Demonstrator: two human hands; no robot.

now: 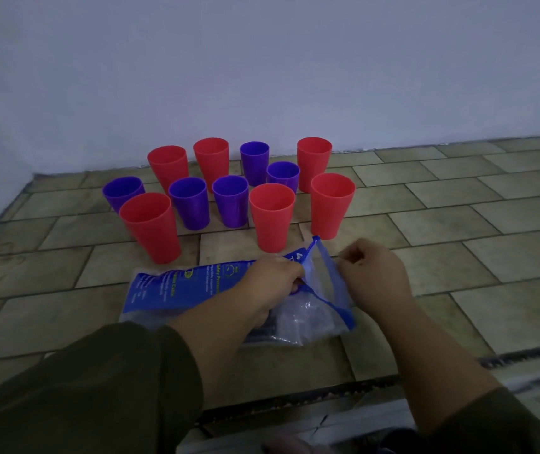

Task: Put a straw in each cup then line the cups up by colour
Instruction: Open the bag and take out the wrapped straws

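Note:
Several red cups (271,217) and several purple cups (231,201) stand upright and mixed on the tiled surface, all without straws. In front of them lies a blue and clear plastic bag (170,290). My left hand (271,286) grips the near side of the bag's open mouth. My right hand (373,273) pinches the far side of that mouth and holds it apart. Dark contents show dimly through the clear part of the bag; I cannot make out straws.
A white wall (262,77) runs right behind the cups and along the left side. The tiled surface (458,208) stretches to the right. Its front edge with a dark gap (294,404) lies close to my forearms.

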